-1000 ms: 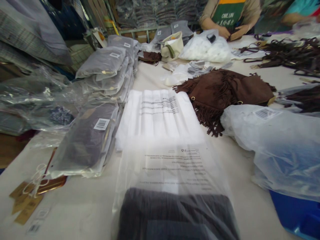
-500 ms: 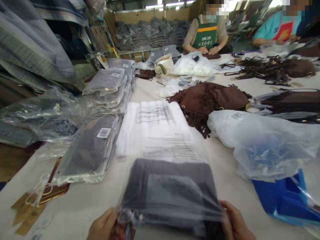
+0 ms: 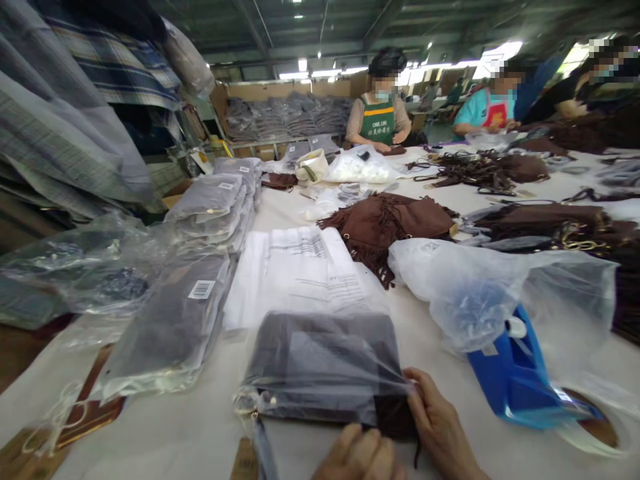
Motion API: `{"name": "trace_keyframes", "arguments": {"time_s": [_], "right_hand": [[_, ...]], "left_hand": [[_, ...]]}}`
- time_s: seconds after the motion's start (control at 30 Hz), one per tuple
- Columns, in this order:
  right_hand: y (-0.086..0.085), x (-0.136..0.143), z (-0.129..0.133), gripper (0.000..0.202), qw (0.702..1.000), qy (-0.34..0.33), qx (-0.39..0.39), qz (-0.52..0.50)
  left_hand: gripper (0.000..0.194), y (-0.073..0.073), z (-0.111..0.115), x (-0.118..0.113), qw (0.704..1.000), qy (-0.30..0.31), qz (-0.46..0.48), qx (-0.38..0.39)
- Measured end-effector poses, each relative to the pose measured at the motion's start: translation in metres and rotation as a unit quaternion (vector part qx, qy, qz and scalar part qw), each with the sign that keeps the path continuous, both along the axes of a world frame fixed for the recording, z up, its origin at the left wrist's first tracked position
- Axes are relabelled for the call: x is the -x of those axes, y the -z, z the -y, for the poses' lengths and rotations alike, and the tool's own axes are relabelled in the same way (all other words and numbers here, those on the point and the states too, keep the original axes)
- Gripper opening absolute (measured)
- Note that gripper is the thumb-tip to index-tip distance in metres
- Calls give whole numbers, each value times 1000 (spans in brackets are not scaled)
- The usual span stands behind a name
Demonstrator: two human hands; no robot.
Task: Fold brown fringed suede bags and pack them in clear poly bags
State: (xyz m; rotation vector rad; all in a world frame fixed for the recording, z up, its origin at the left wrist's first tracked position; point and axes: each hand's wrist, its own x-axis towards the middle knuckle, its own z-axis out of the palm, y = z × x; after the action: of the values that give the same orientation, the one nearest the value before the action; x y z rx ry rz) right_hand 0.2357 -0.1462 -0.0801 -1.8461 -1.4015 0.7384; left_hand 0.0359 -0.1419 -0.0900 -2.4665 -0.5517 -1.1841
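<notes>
A dark brown fabric bag (image 3: pixel 325 360) lies inside a clear plastic sleeve on the table before me. A strap end hangs from its left front corner beside a brown paper tag (image 3: pixel 244 460). My right hand (image 3: pixel 440 423) pinches the right side of the sleeve, thumb and fingers closed. At the front edge is my left hand (image 3: pixel 360 457), its fingers curled and slightly blurred; what they grip, if anything, is hidden. Just beyond the bag lie white plastic sleeves (image 3: pixel 295 280) with printed text.
Bagged grey-brown goods with barcode labels (image 3: pixel 203 289) are stacked on the left, near a phone (image 3: pixel 95 413). To the right stand a blue tape dispenser (image 3: pixel 510 373) and a crumpled plastic bag (image 3: pixel 450 287). A fringed brown bag (image 3: pixel 390 223) lies farther back. Co-workers (image 3: pixel 380 120) are across the table.
My left hand has left the bag's left corner and moved right to its front edge. My right hand stays at the right side. The view has tilted up and turned right.
</notes>
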Motion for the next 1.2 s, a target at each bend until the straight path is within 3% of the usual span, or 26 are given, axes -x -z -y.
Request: {"name": "trace_keyframes", "arguments": {"time_s": [0.07, 0.13, 0.27, 0.33, 0.5, 0.83, 0.9, 1.03, 1.2], "right_hand": [[-9, 0, -3, 31, 1000, -6, 4, -21], [-15, -3, -7, 30, 999, -25, 13, -46], [-18, -11, -11, 28, 996, -50, 18, -70], [-17, -14, -12, 28, 996, -53, 16, -73], [-16, -14, -9, 29, 996, -46, 3, -79], [-8, -5, 0, 39, 998, 14, -49, -48], [-7, -3, 2, 36, 997, 13, -55, -48], [-1, -3, 7, 30, 995, 18, -85, -53], [23, 1, 22, 34, 995, -8, -81, -60]], "left_hand": [[12, -2, -15, -32, 995, 82, -37, -38], [16, -9, -27, -49, 986, 127, -101, -40], [15, -27, -35, -57, 960, 141, -240, -24], [17, -35, -33, -58, 954, 130, -268, -31], [27, -44, -26, -67, 964, 63, -253, -52], [37, -28, -17, -74, 970, -28, -238, -43], [36, -29, -20, -72, 971, -20, -236, -24], [27, -37, -30, -59, 963, 72, -258, -23], [26, -47, -42, -45, 978, 102, -177, -38]]}}
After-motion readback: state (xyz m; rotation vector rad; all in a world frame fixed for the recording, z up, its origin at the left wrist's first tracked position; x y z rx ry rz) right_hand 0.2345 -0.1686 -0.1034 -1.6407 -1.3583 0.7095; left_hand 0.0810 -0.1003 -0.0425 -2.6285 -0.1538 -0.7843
